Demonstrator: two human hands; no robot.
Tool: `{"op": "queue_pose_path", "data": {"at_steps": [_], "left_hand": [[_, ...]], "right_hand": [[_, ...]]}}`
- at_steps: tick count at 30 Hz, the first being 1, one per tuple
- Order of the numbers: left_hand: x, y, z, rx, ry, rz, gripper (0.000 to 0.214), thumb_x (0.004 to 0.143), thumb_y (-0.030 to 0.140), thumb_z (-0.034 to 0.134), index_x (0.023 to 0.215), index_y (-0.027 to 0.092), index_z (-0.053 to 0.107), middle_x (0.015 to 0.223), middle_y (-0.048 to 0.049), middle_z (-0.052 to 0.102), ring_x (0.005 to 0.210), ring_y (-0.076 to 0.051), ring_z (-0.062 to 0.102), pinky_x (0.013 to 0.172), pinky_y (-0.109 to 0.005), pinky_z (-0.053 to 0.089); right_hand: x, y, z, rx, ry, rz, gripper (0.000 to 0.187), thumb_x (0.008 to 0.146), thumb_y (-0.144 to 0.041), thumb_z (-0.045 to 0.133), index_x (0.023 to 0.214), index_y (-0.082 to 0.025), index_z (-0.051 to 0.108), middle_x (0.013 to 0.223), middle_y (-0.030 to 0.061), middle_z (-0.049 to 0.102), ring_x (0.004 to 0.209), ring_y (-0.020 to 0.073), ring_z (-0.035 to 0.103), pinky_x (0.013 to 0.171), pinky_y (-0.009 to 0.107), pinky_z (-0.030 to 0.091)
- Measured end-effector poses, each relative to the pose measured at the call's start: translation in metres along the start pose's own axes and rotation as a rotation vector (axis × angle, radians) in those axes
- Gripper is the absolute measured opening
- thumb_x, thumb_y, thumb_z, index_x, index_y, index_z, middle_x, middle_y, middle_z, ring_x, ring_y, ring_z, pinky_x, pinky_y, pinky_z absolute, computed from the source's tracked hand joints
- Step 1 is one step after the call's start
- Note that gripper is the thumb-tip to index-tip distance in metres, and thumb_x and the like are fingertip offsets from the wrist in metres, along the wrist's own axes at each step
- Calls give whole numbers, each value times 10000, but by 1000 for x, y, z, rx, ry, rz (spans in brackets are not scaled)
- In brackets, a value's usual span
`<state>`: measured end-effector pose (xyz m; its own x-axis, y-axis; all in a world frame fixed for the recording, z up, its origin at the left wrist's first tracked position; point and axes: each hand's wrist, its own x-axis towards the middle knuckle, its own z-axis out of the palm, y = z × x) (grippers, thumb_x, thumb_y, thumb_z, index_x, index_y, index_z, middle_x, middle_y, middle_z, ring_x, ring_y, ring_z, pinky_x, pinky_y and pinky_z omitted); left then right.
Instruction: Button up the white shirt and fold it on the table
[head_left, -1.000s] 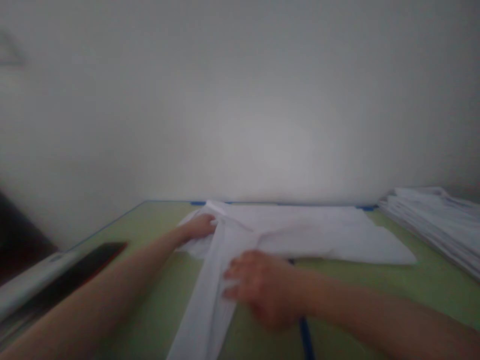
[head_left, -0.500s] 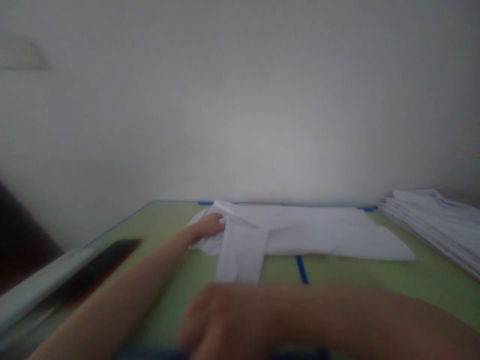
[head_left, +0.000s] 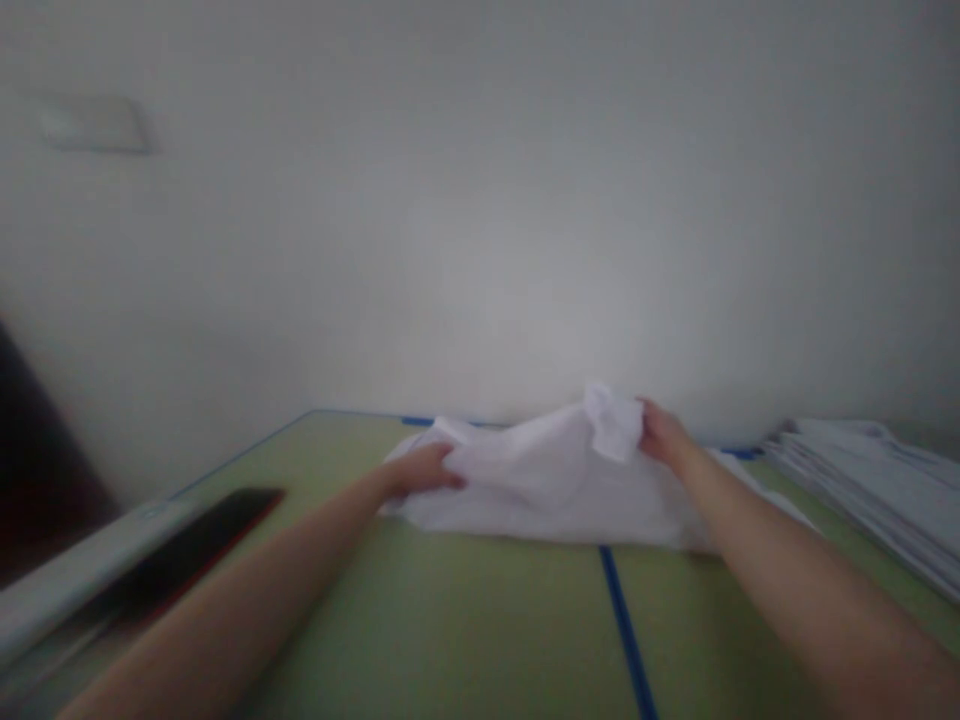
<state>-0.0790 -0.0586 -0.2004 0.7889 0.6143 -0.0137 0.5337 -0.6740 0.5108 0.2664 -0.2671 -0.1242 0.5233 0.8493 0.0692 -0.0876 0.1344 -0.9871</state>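
Note:
A white shirt (head_left: 540, 490) lies across the far part of the green tabletop, its cloth bunched and partly lifted. At its left end my left hand (head_left: 427, 470) grips the fabric, thumb towards me; the fingertips are blurred. My right hand (head_left: 660, 432) is closed on the end of the shirt's sleeve (head_left: 616, 425), holding it up over the right half of the body. The sleeve slants up from the left hand's side, and its loose end hangs beside my right fingers. My right forearm covers part of the shirt's right end.
A stack of flat white folded items (head_left: 877, 480) lies at the right edge. On the left are a dark flat object with a red edge (head_left: 217, 535) and a long white object (head_left: 97, 550). Blue tape (head_left: 626, 620) crosses the green tabletop (head_left: 450, 620), and a wall (head_left: 480, 200) rises behind it.
My right hand has moved from the near edge up and away to the right, carrying the sleeve back over the shirt. My left hand stays at the shirt's left end.

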Motion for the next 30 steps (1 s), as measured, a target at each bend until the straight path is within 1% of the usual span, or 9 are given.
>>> {"op": "queue_pose_path", "data": {"at_steps": [5,8,13,15,18,21,24,27,30], "left_hand": [[-3,0,-6,-49,-15,68,505,612,428,687,1063,206,633,1104,-57,664,1008,-259,594,858,-305,435],[-3,1,-7,-124,-36,63,471,660,442,646,1068,210,625,1112,-50,662,999,-247,602,842,-294,445],[-2,3,-8,-198,-77,80,426,695,402,620,1082,223,610,1122,-27,660,991,-221,609,816,-272,459],[-2,4,-8,-198,-80,85,425,695,397,623,1081,220,604,1118,-25,660,997,-218,607,820,-269,456],[-4,7,-10,-182,-92,91,436,689,401,628,1079,209,596,1115,-29,659,1001,-220,602,822,-272,454],[-6,9,-12,-133,-75,100,439,680,410,630,1061,195,601,1107,-35,659,990,-226,600,829,-280,449],[-4,5,-12,-69,-39,109,438,675,415,627,1054,195,607,1089,-33,660,977,-226,598,839,-289,439],[1,2,-11,33,6,93,482,634,426,664,1046,184,606,1070,-53,654,958,-238,594,830,-308,440],[3,14,-10,169,210,26,577,569,452,715,1038,142,584,1076,-116,620,952,-271,580,840,-356,438]], "right_hand": [[7,24,-29,-260,-55,190,673,820,-718,238,1103,-170,507,872,117,656,844,256,639,740,428,500],[19,24,-33,-617,-103,239,779,748,-786,323,1197,-169,482,1037,154,635,933,259,617,805,423,473],[14,40,-19,-1317,-173,-158,973,503,-621,748,1312,-177,442,1316,178,488,1157,319,486,954,402,374],[6,50,-10,-1487,-278,-287,813,541,-513,766,1248,-199,517,1269,145,539,1125,306,512,935,373,381],[7,47,0,-1604,-316,-329,316,719,-351,642,999,-205,650,1064,99,658,980,244,588,830,303,413],[30,11,-4,-1573,-26,-356,176,785,-282,548,849,-168,665,903,99,684,840,205,605,701,255,412],[57,-44,-20,-1238,350,-417,191,776,-282,558,860,-142,657,780,71,669,682,164,580,586,233,392],[67,-99,-35,-871,434,-481,185,744,-262,611,879,-144,654,736,34,652,601,126,543,545,219,383],[64,-141,-38,-835,449,-540,145,679,-247,702,774,-150,651,654,16,609,581,125,505,537,230,365]]}}
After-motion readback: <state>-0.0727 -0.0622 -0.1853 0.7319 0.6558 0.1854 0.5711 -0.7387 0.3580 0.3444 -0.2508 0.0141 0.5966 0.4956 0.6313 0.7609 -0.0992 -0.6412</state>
